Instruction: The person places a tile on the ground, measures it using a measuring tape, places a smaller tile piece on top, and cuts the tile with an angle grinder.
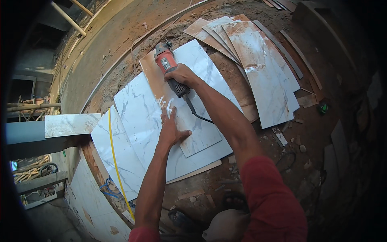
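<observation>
My right hand (pixel 182 76) is wrapped round the body of a red and black angle grinder (pixel 166 62). Its head points away from me near the far end of a narrow marble-look tile (pixel 201 137), partly coated in brown dust. A black cord (pixel 194 111) trails from its near end. My left hand (pixel 171 130) lies on the narrow tile with fingers spread and thumb out to the right, holding nothing. White smears show on the tile by the fingertips. Beneath it are larger white grey-veined tiles (pixel 137 105). The grinder's disc is hard to make out.
A fanned stack of dusty tiles (pixel 262 80) lies to the right. Along the left tiles runs a yellow tape-like strip (pixel 114 155). A tile piece (pixel 72 125) sits on a ledge at far left. Rubble (pixel 302 148) and a small green object (pixel 323 107) lie on the right.
</observation>
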{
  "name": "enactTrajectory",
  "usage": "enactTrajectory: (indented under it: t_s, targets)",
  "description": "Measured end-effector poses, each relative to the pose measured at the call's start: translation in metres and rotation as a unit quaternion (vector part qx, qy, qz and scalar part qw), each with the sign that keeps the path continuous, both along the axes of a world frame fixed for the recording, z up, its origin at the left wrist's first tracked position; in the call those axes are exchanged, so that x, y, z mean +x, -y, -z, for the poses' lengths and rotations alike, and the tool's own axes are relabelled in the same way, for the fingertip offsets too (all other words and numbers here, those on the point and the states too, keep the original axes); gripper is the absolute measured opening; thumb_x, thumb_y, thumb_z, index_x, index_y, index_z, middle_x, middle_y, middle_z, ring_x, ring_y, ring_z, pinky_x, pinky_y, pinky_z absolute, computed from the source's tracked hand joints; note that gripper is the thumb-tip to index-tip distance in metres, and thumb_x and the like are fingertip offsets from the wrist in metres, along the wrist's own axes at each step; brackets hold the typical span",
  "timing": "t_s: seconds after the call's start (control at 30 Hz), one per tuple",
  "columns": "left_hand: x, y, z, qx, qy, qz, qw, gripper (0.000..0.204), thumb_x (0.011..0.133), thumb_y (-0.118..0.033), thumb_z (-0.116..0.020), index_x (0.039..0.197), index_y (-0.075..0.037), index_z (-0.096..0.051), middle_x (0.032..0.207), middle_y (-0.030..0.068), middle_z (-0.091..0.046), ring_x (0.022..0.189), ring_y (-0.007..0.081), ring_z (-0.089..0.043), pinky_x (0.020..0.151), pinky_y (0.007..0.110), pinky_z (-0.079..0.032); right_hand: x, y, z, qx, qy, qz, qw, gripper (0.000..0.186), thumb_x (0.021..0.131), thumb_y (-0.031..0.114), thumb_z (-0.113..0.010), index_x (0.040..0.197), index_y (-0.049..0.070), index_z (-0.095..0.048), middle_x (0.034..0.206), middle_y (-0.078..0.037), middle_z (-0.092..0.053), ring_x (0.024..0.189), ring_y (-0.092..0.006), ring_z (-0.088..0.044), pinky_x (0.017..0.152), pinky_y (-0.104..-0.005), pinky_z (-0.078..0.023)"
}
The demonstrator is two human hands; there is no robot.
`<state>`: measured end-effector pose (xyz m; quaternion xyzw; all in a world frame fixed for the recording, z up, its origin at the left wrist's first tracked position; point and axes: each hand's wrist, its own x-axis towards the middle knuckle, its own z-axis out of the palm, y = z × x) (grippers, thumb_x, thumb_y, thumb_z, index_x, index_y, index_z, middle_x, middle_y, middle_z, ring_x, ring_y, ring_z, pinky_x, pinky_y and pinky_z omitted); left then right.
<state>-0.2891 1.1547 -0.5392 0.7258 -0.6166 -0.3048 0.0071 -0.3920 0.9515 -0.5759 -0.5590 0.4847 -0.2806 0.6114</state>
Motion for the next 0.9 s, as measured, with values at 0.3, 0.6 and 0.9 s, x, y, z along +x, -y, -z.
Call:
enactTrajectory:
  t_s: [0.3, 0.6, 0.9]
  targets:
    - [0.002, 0.000, 0.001, -0.005, 0.005, -0.005, 1.000, 0.116, 0.057, -0.029, -0.090, 0.149, 0.000, -0.027, 0.156, 0.0322, -0.007, 0.144, 0.0439, -0.019, 0.116, 0.044, -0.030, 0.002, 0.010, -0.010, 0.053, 0.046, -0.025, 0.997, 0.039, 0.065, 0.025, -0.077, 0.080, -0.008, -0.066, 0.073, -0.013, -0.065, 0.055, -0.0190, -0.061, 0.051, -0.0324, -0.050]
    - [0.003, 0.000, 0.003, -0.001, -0.003, -0.008, 1.000, 0.117, 0.057, -0.029, -0.091, 0.149, 0.000, -0.026, 0.156, 0.0323, -0.005, 0.145, 0.0440, -0.019, 0.115, 0.045, -0.030, 0.003, 0.011, -0.007, 0.058, 0.051, -0.035, 0.996, 0.037, 0.066, 0.026, -0.076, 0.084, -0.006, -0.068, 0.073, -0.012, -0.066, 0.056, -0.0184, -0.060, 0.052, -0.0309, -0.050]
    - [0.001, 0.001, 0.002, 0.007, 0.005, -0.013, 1.000, 0.117, 0.058, -0.028, -0.091, 0.151, -0.003, -0.024, 0.158, 0.0290, -0.003, 0.146, 0.0427, -0.015, 0.116, 0.045, -0.029, 0.002, 0.014, -0.006, 0.065, 0.040, -0.040, 0.996, 0.038, 0.067, 0.026, -0.076, 0.085, -0.006, -0.067, 0.074, -0.012, -0.066, 0.056, -0.0181, -0.061, 0.052, -0.0308, -0.050]
